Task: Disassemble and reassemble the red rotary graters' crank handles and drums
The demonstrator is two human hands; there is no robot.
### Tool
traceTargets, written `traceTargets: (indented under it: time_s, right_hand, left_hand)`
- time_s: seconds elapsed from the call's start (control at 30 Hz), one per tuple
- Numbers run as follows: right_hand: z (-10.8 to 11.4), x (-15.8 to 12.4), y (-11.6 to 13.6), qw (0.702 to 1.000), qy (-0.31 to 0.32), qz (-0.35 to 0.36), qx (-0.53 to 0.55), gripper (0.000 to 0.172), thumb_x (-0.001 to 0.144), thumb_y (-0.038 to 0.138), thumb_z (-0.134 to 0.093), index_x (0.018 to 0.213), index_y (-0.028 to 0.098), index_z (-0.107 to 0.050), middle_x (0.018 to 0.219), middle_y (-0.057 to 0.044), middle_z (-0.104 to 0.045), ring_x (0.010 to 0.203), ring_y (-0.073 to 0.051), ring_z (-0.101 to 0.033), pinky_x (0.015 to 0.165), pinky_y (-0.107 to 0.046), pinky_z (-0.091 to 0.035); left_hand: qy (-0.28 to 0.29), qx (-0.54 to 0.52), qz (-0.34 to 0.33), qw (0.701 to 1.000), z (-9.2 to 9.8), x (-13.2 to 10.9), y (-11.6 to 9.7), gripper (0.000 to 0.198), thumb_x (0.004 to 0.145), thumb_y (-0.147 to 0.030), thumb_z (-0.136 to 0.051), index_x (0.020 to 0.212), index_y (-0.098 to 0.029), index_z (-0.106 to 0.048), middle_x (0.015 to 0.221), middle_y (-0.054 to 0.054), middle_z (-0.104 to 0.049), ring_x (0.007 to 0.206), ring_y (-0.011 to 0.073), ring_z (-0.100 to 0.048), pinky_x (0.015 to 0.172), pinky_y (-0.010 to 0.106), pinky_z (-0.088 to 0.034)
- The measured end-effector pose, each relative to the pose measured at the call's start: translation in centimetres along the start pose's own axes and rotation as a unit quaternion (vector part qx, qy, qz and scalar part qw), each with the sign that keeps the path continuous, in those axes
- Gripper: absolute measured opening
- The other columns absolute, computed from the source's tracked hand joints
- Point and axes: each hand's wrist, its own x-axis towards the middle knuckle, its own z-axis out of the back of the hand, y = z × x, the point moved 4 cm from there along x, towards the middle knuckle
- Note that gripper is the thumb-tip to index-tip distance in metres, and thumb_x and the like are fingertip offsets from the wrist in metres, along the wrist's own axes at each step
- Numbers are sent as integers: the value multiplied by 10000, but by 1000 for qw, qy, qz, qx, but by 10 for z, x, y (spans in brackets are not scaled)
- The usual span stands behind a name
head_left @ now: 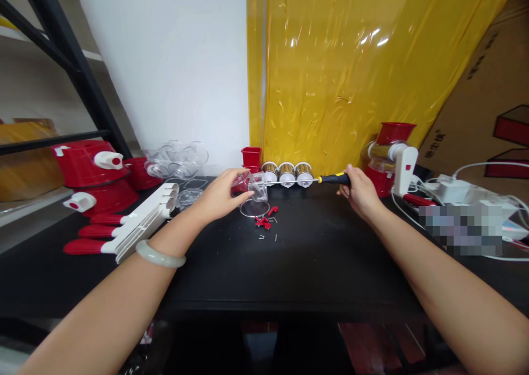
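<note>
Holding a clear plastic part (259, 192) in the left hand (226, 194), mid-frame, and a screwdriver (335, 179) in the right hand (360, 191), apparently screwing, likely needing straight pressure next.

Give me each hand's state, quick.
Left hand: closed, holding a clear plastic part with a rounded rim.
Right hand: closed, holding a long-shafted screwdriver with a black-and-yellow handle.
</note>
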Motion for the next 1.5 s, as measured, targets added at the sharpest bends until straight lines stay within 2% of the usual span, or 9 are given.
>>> traceTargets:
  time_s: [0.27, 0.43, 0.57, 0.63, 0.8, 0.97, 1.13, 1.23, 1.5]
  right_hand:
    - [2, 1, -2, 997, -3, -36, 65, 290, 678, 339, -707, 861, 252, -499, 622, 84, -549, 445, -75, -505, 500, -241, -508]
    - [2, 2, -4, 998, -12, -37, 52, 351, 702, 471, -724, 828, 248, -483, 623, 75, -557, 459, -87, -521, 462, -230, -480]
    - [1, 1, -3, 1000, -19, -13, -6, 424, 759, 600, -700, 760, 242, -473, 459, 105, -401, 372, -70, -394, 437, -228, -461]
    - [1, 0, -2, 1000, -17, -6, -7, 396, 750, 544, -735, 756, 238, -484, 445, 117, -371, 363, -57, -363, 452, -225, -473]
    - [3, 1, -1, 999, -15, -17, 30, 326, 692, 392, -753, 836, 237, -505, 611, 84, -529, 425, -61, -472, 464, -225, -492]
    - [2, 3, -2, 999, -3, -19, 47, 329, 701, 401, -730, 861, 246, -489, 641, 71, -567, 454, -88, -531, 448, -228, -486]
    - [2, 2, -2, 1000, -21, 2, -16, 418, 757, 582, -714, 783, 245, -469, 453, 108, -428, 351, -74, -402, 433, -240, -477]
    - [2, 1, -1, 999, -17, 2, -29, 381, 746, 515, -745, 774, 239, -483, 430, 122, -388, 343, -57, -362, 446, -229, -477]
    - [-2, -1, 1, 997, -8, -52, 61, 358, 633, 307, -741, 883, 257, -490, 662, 90, -590, 461, -81, -541, 464, -220, -488]
  left_hand:
    - [-2, -1, 6, 1000, 0, 0, 0, 562, 890, -510, -623, 1360, -214, -531, 1391, 118, -597, 1297, 293, -558, 1120, 485, -429]
    - [-2, 2, 4, 1000, 0, 0, 0, 556, 895, -494, -627, 1358, -203, -527, 1386, 118, -598, 1288, 280, -565, 1113, 462, -436]
    - [-2, 3, 1, 1000, 1, 0, -1, 556, 898, -495, -627, 1357, -197, -530, 1389, 121, -598, 1291, 279, -563, 1115, 459, -433]
    - [-1, 1, 2, 1000, 1, 0, -1, 558, 896, -500, -626, 1357, -200, -532, 1390, 121, -599, 1294, 283, -561, 1115, 467, -433]
    - [0, -1, 9, 1000, 1, 0, -1, 552, 895, -497, -624, 1356, -210, -531, 1389, 118, -597, 1297, 288, -560, 1117, 482, -433]
    - [-3, 8, 11, 1000, 0, -1, -1, 584, 896, -498, -629, 1387, -209, -502, 1406, 117, -588, 1300, 286, -558, 1118, 465, -435]
    - [-3, 11, 20, 1000, 0, -1, 0, 621, 895, -500, -633, 1417, -207, -468, 1433, 123, -570, 1308, 292, -554, 1107, 465, -446]
    - [-2, 11, 22, 1000, 1, -1, -1, 630, 893, -496, -638, 1420, -201, -460, 1434, 125, -569, 1308, 290, -555, 1109, 462, -445]
    - [-1, 13, 25, 1000, 1, -1, -1, 608, 894, -494, -638, 1404, -204, -476, 1427, 122, -574, 1303, 291, -559, 1106, 458, -448]
